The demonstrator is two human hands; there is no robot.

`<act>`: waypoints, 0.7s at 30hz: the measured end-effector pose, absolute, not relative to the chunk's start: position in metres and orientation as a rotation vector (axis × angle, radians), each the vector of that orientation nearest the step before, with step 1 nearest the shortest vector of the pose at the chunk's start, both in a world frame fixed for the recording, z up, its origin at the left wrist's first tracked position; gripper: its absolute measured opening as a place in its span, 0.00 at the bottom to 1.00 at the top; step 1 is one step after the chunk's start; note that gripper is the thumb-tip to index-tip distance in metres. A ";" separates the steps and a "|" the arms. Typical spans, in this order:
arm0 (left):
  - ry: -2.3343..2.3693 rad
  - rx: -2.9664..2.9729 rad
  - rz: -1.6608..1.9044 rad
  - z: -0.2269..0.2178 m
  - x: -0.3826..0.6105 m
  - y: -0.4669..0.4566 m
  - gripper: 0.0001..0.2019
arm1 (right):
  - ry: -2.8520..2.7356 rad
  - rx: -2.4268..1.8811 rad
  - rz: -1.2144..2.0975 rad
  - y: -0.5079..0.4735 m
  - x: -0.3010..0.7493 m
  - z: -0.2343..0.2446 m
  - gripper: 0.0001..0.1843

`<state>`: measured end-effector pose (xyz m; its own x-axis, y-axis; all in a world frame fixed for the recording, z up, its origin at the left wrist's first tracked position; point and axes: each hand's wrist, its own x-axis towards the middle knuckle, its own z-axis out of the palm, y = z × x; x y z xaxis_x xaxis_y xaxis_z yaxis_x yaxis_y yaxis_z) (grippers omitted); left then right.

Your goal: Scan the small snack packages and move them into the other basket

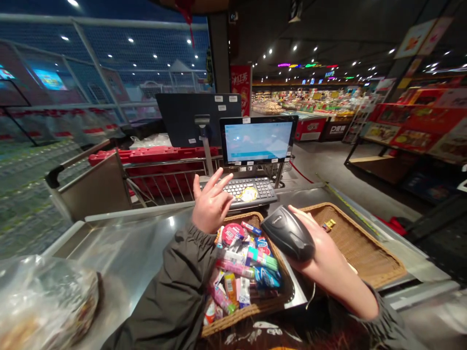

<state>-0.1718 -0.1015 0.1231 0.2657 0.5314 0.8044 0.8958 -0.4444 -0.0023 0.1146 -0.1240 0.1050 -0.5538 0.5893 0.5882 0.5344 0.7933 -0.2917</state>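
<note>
Over the near left end of a black keyboard [260,192] hovers my left hand [211,201], its fingers spread and nothing in them. My right hand [317,243] grips a black barcode scanner [288,233], which points away toward the upper left. Below both hands a wicker basket [233,318] holds a pile of small colourful packs, such as a red round tub [232,234] and a green pack [263,258]. To the right of the scanner lies a second wicker basket [365,248] with a small yellow packet [329,224] inside.
A lit monitor [258,142] stands behind the keyboard, and a second dark screen [182,119] faces away beside it. At the left a clear plastic bag [47,296] with goods rests on the metal counter [146,253]. Red shelves [412,121] stand at the right.
</note>
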 end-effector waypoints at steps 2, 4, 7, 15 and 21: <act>-1.284 -2.080 -1.060 0.123 -0.172 -0.102 0.09 | -2.277 -0.833 0.111 -0.126 0.115 0.104 0.37; -1.280 -2.082 -1.070 0.122 -0.171 -0.102 0.09 | -2.277 -0.849 0.121 -0.127 0.116 0.103 0.36; -1.287 -2.080 -1.072 0.123 -0.170 -0.103 0.09 | -2.291 -0.872 0.135 -0.128 0.118 0.102 0.32; -1.322 -2.075 -1.049 0.122 -0.166 -0.107 0.09 | -2.293 -0.882 0.167 -0.132 0.123 0.102 0.33; -1.354 -2.089 -1.044 0.118 -0.165 -0.111 0.09 | -2.304 -0.896 0.196 -0.134 0.127 0.102 0.30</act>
<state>-0.1649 -0.1107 0.1183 0.2363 0.5735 0.7844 0.9044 -0.4250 0.0383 0.1272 -0.1338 0.1021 -0.5552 0.6488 0.5204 0.5518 0.7555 -0.3533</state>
